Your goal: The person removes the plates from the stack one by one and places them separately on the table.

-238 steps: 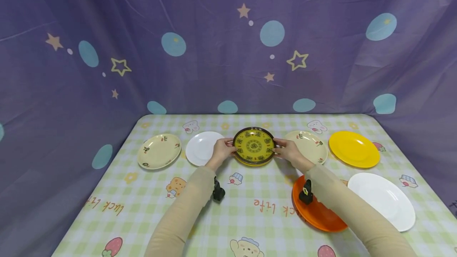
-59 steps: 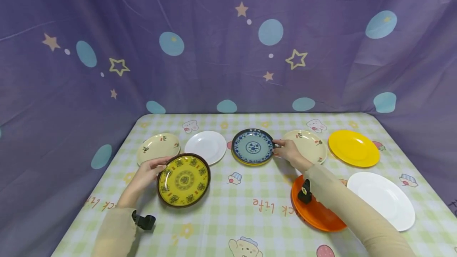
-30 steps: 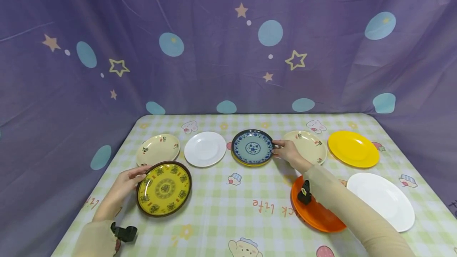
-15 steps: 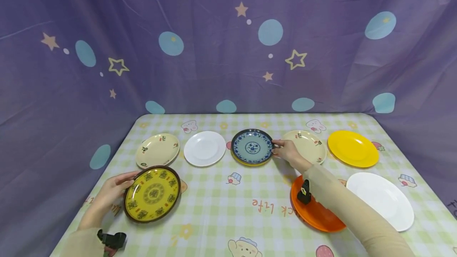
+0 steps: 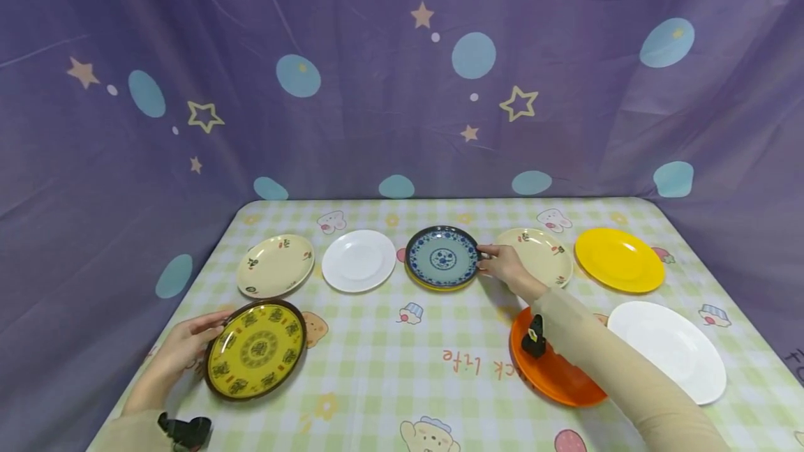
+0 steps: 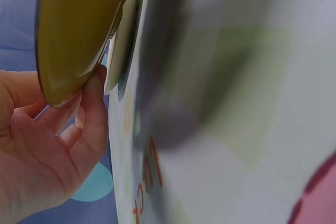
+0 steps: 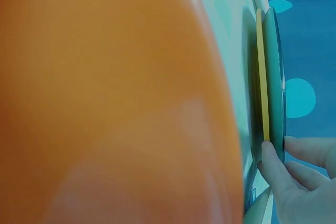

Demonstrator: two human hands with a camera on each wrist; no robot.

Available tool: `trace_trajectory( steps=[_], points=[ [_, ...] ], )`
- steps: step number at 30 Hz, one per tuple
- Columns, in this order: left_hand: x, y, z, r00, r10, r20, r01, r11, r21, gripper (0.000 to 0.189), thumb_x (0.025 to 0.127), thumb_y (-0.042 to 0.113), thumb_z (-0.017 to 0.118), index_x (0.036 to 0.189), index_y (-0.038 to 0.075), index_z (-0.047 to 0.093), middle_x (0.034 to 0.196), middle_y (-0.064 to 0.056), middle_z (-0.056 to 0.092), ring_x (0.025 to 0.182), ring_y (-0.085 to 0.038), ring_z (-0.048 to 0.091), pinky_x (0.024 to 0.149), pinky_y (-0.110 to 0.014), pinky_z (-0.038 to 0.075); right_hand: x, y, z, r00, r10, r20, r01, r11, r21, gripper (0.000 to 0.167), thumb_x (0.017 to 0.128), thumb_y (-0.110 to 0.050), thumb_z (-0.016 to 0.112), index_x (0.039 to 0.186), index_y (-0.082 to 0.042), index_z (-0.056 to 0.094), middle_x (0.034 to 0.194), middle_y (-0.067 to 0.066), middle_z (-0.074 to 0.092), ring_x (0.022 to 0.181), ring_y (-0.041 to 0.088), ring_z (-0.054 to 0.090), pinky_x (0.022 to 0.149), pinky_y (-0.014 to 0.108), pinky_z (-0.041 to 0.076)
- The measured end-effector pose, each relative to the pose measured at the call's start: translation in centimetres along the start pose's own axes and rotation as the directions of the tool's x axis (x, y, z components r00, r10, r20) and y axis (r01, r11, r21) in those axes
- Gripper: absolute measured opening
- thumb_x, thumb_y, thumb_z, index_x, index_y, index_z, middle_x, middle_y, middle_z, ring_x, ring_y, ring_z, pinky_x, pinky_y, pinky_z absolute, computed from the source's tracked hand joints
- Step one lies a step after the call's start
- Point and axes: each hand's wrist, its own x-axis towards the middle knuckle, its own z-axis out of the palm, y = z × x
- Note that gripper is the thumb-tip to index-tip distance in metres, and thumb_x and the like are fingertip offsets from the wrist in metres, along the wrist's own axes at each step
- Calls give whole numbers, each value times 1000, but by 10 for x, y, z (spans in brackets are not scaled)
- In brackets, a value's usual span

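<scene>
My left hand (image 5: 179, 347) pinches the left edge of a yellow patterned plate (image 5: 257, 349) with a brown rim. In the left wrist view the plate's underside (image 6: 79, 40) shows above the cloth, with a gap and a blurred shadow below it. Back at the table's middle, my right hand (image 5: 505, 265) grips the right edge of a blue floral plate (image 5: 442, 258) with a dark rim. A plain yellow plate (image 7: 263, 77) lies directly beneath that one. The right wrist view has the thumb (image 7: 273, 163) at the stacked edges and other fingers on the far side.
Along the back lie a cream plate (image 5: 276, 265), a small white plate (image 5: 359, 261), another cream plate (image 5: 539, 255) and a yellow oval plate (image 5: 618, 260). An orange plate (image 5: 553, 368) sits under my right forearm, beside a white oval plate (image 5: 668, 351). A purple curtain (image 5: 352, 145) hangs behind.
The yellow patterned plate, earlier on the middle stack between both hands, has moved left and nearer in my left hand, uncovering the blue floral plate. My right hand stays at the stack.
</scene>
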Motion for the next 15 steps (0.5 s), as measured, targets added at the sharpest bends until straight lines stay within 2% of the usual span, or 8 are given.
trace_trajectory(
  steps=[3, 5, 7, 10, 12, 15],
  points=[
    [-1, -3, -2, 1000, -19, -4, 19, 999, -36, 41, 107, 5, 52, 142, -15, 49, 114, -11, 67, 63, -1, 49, 52, -26, 46, 0, -1, 0, 1000, 3, -1, -3, 1000, -2, 49, 94, 17, 55, 143, 18, 46, 151, 40, 38, 89, 18, 68, 80, 25, 60],
    [-1, -5, -3, 1000, -30, -1, 30, 997, -65, 39, 106, 4, 53, 140, -15, 52, 106, 4, 67, 53, -6, 42, 46, -27, 41, 0, -1, 1, 1000, 1, -1, -1, 1000, 3, 49, 94, 17, 55, 143, 18, 46, 152, 40, 37, 88, 18, 68, 80, 25, 60],
    [-1, -8, -5, 999, -34, 10, 35, 995, -94, 37, 105, 3, 54, 137, -14, 56, 101, 12, 66, 49, -7, 39, 45, -27, 39, 0, -2, 1, 1000, -2, 1, 2, 1000, 12, 49, 94, 17, 55, 143, 18, 46, 152, 40, 36, 88, 18, 69, 81, 25, 60],
    [1, -11, -8, 999, -37, 26, 40, 992, -116, 34, 105, 3, 54, 135, -12, 60, 101, 14, 66, 49, -8, 39, 45, -26, 39, 0, -2, 1, 1000, -9, 2, 9, 1000, 15, 49, 94, 18, 55, 142, 19, 46, 152, 41, 36, 86, 17, 69, 81, 26, 61],
    [2, -12, -10, 998, -44, 35, 48, 992, -121, 33, 105, 4, 55, 135, -9, 62, 109, 8, 68, 53, -9, 42, 46, -27, 40, 0, -2, 1, 1000, -10, 0, 10, 1000, 9, 49, 94, 18, 55, 142, 19, 46, 151, 40, 38, 84, 16, 69, 80, 26, 61],
    [3, -14, -12, 997, -63, 39, 66, 993, -100, 34, 105, 6, 56, 136, -6, 64, 125, -9, 68, 59, -11, 46, 49, -27, 41, 0, -1, 1, 1000, -13, -2, 13, 1000, 11, 50, 94, 18, 55, 142, 19, 46, 150, 41, 38, 83, 15, 68, 80, 26, 61]
  ],
)
